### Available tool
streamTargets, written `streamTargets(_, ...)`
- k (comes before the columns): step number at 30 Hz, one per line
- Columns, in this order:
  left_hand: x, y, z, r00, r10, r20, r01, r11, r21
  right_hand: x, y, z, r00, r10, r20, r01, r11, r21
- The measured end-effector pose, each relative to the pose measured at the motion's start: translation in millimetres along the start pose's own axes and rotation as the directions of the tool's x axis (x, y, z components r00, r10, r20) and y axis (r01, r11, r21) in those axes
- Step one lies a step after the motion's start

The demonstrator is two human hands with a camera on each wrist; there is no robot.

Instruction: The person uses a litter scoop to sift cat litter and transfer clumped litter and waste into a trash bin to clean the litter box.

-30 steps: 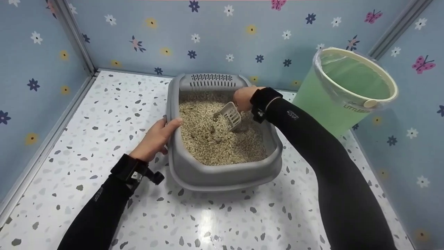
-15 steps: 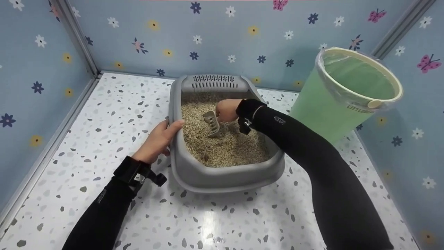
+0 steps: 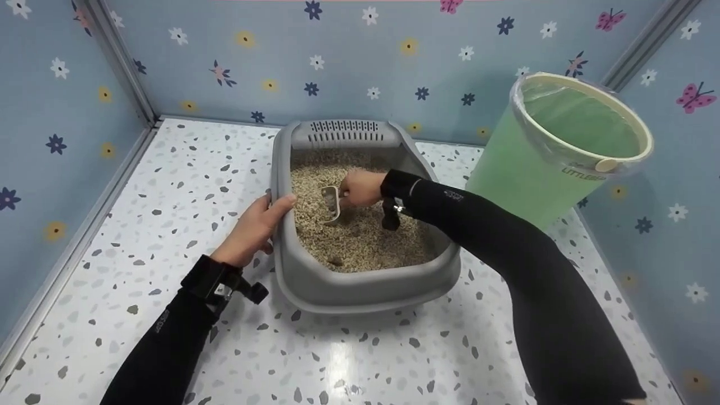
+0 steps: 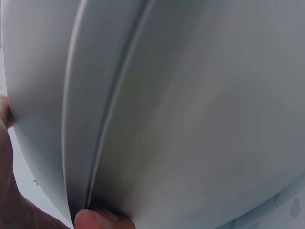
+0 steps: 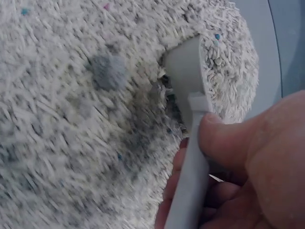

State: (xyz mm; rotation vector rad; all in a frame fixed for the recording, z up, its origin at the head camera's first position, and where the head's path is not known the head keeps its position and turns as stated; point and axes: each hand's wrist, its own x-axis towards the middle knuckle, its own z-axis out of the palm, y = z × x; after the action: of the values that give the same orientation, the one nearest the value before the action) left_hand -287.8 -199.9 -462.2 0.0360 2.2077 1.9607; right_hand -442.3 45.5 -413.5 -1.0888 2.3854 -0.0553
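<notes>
A grey litter box (image 3: pixel 365 292) stands on the floor, filled with pale pellet litter (image 3: pixel 377 242). My left hand (image 3: pixel 253 228) grips its left wall, thumb over the rim; in the left wrist view the fingertips (image 4: pixel 97 219) curl under the rim's lip. Inside the box, my right hand (image 3: pixel 361 188) holds a litter scoop (image 3: pixel 336 211) by its handle, thumb pressed along the top. In the right wrist view the scoop (image 5: pixel 186 71) stands on edge with its blade dug into the litter. A darker clump (image 5: pixel 108 71) lies beside it. Another dark lump (image 3: pixel 336 260) sits near the front wall.
A green bin (image 3: pixel 517 163) lined with a clear bag stands to the right of the box. Flower-patterned walls (image 3: pixel 360 62) close off the back and both sides. The speckled floor (image 3: pixel 185 169) stretches around the box.
My right hand has moved the scoop left and toward me through the litter, turning its blade from facing up to standing on edge. The left hand stays on the wall of the box.
</notes>
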Motion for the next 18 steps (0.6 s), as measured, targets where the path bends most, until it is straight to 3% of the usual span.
streamTargets(6, -1.3, -1.2, -0.8, 1.000, -0.008, -0.002, 0.008, 1.000, -0.014, -5, 1, 5, 1.000, -0.009, -0.029, 0.010, 0.999, 0.035)
streamTargets(12, -1.6, 0.1, -2.0, 1.000, -0.012, -0.014, 0.012, 1.000, -0.004, -9, 1, 0, 0.999, -0.020, -0.027, 0.023, 0.993, 0.118)
streamTargets(18, -0.9, 0.9, -1.2, 1.000, -0.009, -0.006, 0.009, 1.000, 0.020, -16, 10, -5, 1.000, -0.022, -0.017, 0.024, 0.991, 0.132)
